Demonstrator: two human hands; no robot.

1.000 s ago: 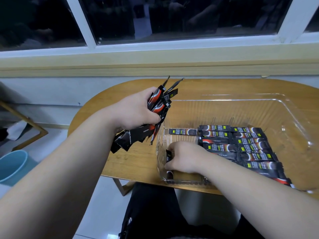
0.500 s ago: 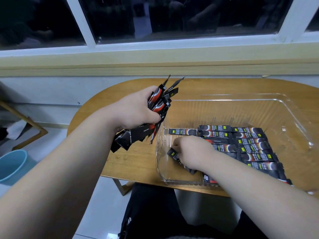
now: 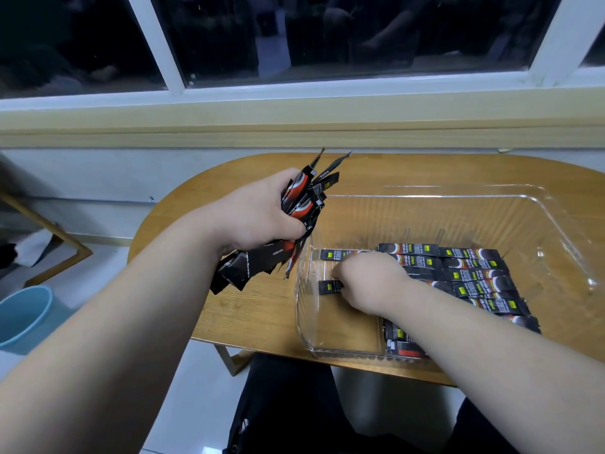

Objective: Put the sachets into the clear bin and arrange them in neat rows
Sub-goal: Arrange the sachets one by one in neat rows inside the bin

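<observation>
Beneath a dark window [image 3: 229,37], a blue bucket [image 3: 23,316] stood on the floor left of the oval wooden surface [image 3: 255,309]. Above it, the left hand [image 3: 262,217] had its fingers [image 3: 294,230] clenched round a bundle of sachets [image 3: 304,204], just outside the clear bin [image 3: 458,196]. Inside the bin, the right hand [image 3: 370,280] pinched one end of a single sachet [image 3: 329,287], with neat rows of sachets [image 3: 471,273] to its right.

No legible text: sachets [image 3: 468,275] rowed in the clear bin [image 3: 425,214] show white lettering and yellow-green labels, all too blurred to read. Same for the bundle [image 3: 301,208] just left of the bin.
</observation>
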